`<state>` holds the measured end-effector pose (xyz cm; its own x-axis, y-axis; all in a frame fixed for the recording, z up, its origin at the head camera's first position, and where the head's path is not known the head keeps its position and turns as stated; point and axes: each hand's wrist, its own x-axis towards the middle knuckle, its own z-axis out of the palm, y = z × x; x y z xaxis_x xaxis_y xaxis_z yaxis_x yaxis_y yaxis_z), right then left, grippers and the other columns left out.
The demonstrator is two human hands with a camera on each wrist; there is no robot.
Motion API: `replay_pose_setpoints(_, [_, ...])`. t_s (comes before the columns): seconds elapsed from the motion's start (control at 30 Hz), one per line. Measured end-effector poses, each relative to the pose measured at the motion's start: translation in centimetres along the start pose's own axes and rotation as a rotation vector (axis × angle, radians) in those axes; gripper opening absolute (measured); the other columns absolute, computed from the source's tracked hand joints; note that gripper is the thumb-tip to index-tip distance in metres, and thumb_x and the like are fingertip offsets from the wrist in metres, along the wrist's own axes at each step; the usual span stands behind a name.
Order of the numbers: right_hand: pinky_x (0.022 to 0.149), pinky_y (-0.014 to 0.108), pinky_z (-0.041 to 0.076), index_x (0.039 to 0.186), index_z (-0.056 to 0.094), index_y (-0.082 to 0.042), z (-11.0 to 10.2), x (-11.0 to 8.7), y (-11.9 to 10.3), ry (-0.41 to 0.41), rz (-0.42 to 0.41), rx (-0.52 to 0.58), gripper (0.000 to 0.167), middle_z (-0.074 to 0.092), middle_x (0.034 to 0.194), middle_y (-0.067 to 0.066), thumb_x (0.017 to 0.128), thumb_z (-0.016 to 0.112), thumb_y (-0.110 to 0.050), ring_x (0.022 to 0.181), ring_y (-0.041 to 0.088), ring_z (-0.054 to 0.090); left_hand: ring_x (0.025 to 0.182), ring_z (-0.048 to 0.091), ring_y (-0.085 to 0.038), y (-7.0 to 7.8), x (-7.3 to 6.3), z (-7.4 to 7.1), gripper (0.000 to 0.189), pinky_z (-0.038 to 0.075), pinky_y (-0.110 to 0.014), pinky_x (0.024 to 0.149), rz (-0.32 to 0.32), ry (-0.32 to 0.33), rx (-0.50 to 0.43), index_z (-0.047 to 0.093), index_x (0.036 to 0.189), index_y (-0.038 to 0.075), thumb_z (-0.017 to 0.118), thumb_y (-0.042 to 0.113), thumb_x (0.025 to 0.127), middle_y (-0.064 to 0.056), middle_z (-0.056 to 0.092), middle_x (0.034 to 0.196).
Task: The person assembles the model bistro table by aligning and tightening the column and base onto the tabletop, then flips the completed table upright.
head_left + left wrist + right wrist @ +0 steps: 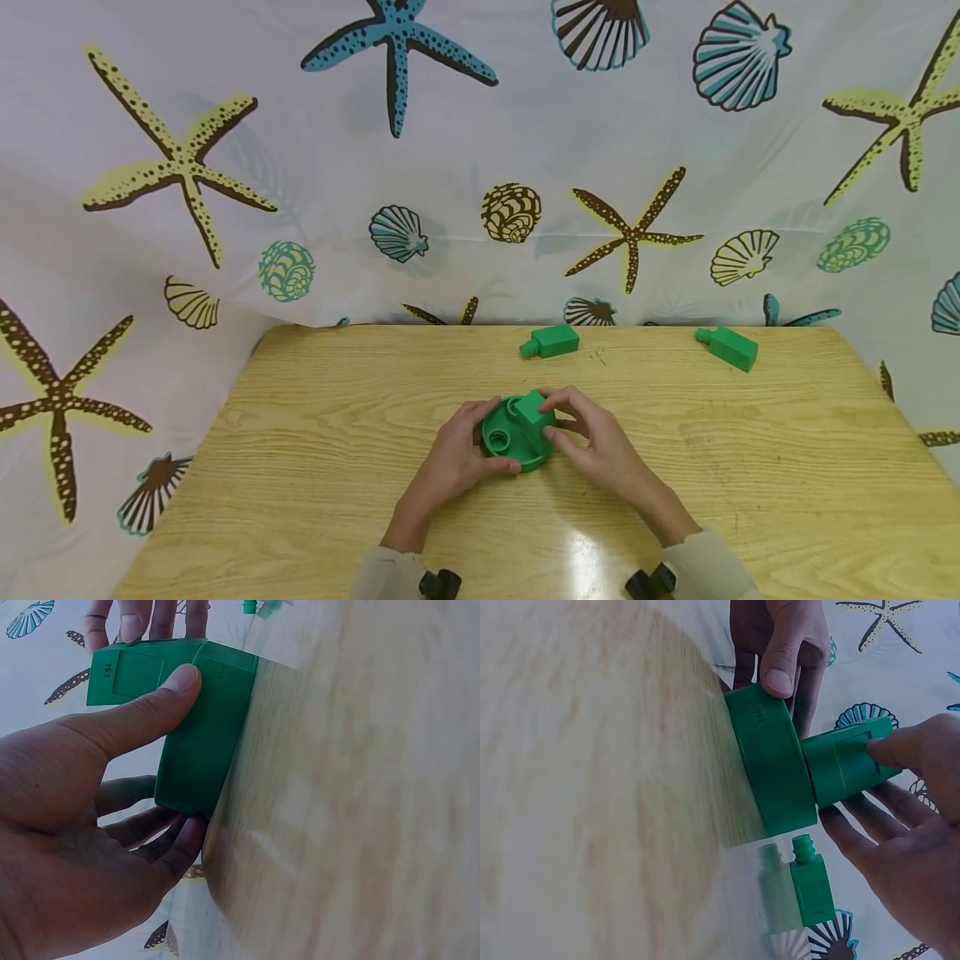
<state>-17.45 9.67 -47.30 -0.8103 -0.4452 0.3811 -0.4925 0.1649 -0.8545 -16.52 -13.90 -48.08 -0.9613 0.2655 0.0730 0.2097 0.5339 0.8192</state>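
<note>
Nearest: pale sleeves [386, 575], black wrist cams [440, 583] at the cuffs, all on the near side of the round base [525, 452]. L hand [461, 454] grips the base's left side, thumb at the near rim, fingers round the far-left edge. Base is green, w/ a ringed socket [498, 441] in its left half. R hand [600, 442], right of base, pinches a green block [531, 408] btwn thumb & fingers; block stands on base's far-right part, can't tell if fully seated. Tabletop [322, 467] is wood. Beyond base: green bottle [555, 341] on its side, slightly right; 2nd bottle [732, 348], well right. Bkgd: white cloth [450, 158] w/ starfish & shells.
</note>
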Motion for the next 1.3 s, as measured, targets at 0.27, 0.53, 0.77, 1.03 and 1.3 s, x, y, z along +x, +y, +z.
replay_pose_setpoints(0.27, [0.081,0.036,0.060,0.116,0.061,-0.012,-0.1,-0.1,0.3,0.038,-0.012,-0.078,0.023,0.060,0.129,0.006,0.097,0.070,-0.001,0.114,0.025,0.062,0.128,0.054,-0.036,-0.1,-0.2,0.0,0.094,0.046,-0.053,0.107,0.004,0.003,0.013,0.047,0.150,-0.003,0.096,0.021,0.074,-0.019,0.056,0.137])
replay_pose_setpoints(0.53, [0.075,0.034,0.059,0.117,0.064,-0.020,-0.7,-0.3,0.0,0.047,-0.020,-0.164,0.027,0.059,0.123,-0.004,0.095,0.076,-0.010,0.106,0.018,0.058,0.128,0.054,-0.036,-0.1,-0.2,-0.1,0.093,0.047,-0.052,0.106,0.010,0.008,0.012,0.047,0.151,-0.003,0.095,0.020,0.075,-0.019,0.055,0.138])
replay_pose_setpoints(0.77, [0.094,0.042,0.058,0.117,0.068,-0.015,-1.7,-0.5,-0.1,0.010,-0.003,-0.035,0.034,0.060,0.141,0.006,0.095,0.064,0.011,0.133,0.026,0.055,0.128,0.054,-0.036,-0.1,-0.2,-0.1,0.093,0.047,-0.053,0.106,0.006,0.005,0.009,0.047,0.151,-0.003,0.095,0.020,0.075,-0.019,0.055,0.138])
replay_pose_setpoints(1.03, [0.089,0.041,0.060,0.116,0.070,-0.012,-2.2,-0.7,-0.5,-0.031,-0.013,-0.007,0.026,0.062,0.118,0.006,0.092,0.077,-0.003,0.111,0.024,0.062,0.128,0.054,-0.035,-0.2,-0.1,-0.1,0.093,0.048,-0.052,0.105,0.005,0.012,0.005,0.047,0.151,-0.002,0.095,0.020,0.075,-0.018,0.055,0.138])
replay_pose_setpoints(1.3, [0.090,0.039,0.060,0.116,0.070,-0.012,-2.4,-1.0,-0.7,-0.061,0.010,0.027,0.031,0.061,0.117,0.005,0.089,0.078,0.001,0.110,0.025,0.063,0.129,0.054,-0.036,-0.3,0.0,0.0,0.093,0.046,-0.053,0.107,0.008,0.005,0.014,0.047,0.151,-0.001,0.095,0.021,0.075,-0.018,0.055,0.138])
